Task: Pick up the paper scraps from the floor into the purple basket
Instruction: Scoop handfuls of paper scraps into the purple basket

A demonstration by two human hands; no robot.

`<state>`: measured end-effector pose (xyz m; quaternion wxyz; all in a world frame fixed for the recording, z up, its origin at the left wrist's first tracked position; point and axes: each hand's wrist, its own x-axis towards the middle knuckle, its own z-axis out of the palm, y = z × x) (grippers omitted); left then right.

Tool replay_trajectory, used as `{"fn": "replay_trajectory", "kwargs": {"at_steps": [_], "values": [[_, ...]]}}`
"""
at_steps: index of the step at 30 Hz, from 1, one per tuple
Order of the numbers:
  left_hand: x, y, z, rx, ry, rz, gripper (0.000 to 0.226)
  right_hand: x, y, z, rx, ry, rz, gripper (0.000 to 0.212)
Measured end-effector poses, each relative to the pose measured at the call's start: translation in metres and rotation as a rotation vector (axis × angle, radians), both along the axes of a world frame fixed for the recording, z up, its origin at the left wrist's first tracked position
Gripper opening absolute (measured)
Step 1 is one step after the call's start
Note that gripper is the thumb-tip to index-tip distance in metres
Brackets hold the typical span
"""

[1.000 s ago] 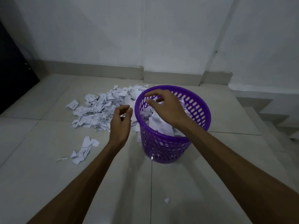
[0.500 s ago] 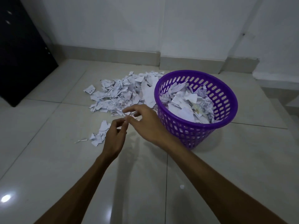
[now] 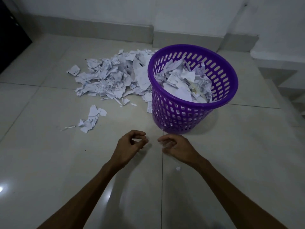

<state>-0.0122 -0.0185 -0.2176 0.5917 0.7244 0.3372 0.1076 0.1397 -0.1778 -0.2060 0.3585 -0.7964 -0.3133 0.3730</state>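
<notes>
The purple basket [image 3: 173,116] stands upright on the tiled floor, well filled with white paper scraps [image 3: 183,81]. A large pile of scraps [image 3: 109,76] lies on the floor against its left side. A smaller cluster [image 3: 91,118] lies nearer to me on the left, and one tiny scrap [image 3: 177,168] sits beside my right forearm. My left hand [image 3: 130,146] hovers low in front of the basket, fingers curled to the thumb with nothing visible in them. My right hand [image 3: 175,146] is a short gap to its right, fingers loosely curled and empty.
A dark cabinet [image 3: 9,38] stands at the far left. The wall and skirting [image 3: 99,30] run behind the pile. A raised white step [image 3: 280,63] borders the floor at the right. Bare tiles stretch around my arms.
My hands, which touched each other beside the scraps, have drawn back towards me and parted. The right hand had left the basket just before. The view has tilted further down.
</notes>
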Motion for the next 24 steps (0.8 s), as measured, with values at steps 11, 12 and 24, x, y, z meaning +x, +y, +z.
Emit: {"fn": "replay_trajectory", "kwargs": {"at_steps": [11, 12, 24], "values": [[0.003, -0.005, -0.01, -0.027, 0.033, -0.047, 0.017, 0.025, -0.034, -0.014, -0.245, -0.102, 0.307, 0.055], [0.002, -0.004, -0.011, -0.031, 0.034, -0.039, 0.016, 0.025, -0.033, -0.016, -0.232, -0.114, 0.307, 0.054], [-0.02, 0.017, -0.02, -0.024, 0.054, 0.072, 0.019, -0.022, 0.025, -0.047, -0.026, -0.387, 0.134, 0.008]]}}
